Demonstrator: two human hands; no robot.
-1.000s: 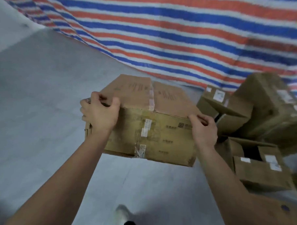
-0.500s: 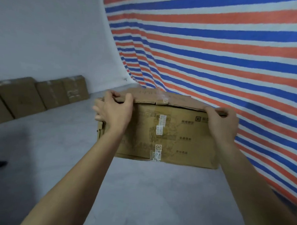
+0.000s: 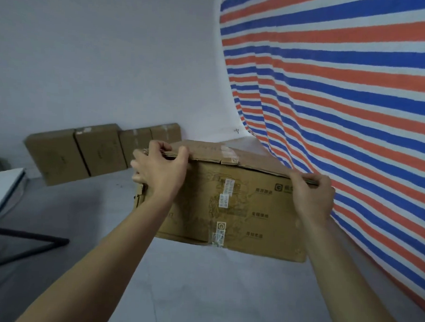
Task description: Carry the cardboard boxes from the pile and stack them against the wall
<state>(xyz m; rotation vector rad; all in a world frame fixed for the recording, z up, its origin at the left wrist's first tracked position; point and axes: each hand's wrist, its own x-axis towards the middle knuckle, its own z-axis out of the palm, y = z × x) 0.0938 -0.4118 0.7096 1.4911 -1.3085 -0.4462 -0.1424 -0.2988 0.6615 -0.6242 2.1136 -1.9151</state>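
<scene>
Carry step: left hand (image 3: 161, 173) and right hand (image 3: 311, 198) pinch box (image 3: 241, 210) top edge; next, set it by far-left wall row (image 3: 97, 151).

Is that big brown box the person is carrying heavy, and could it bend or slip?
The taped brown cardboard box probably isn't very heavy: the left hand and right hand hold it only by its top edge. That flap edge looks crumpled, so it might bend.
</scene>
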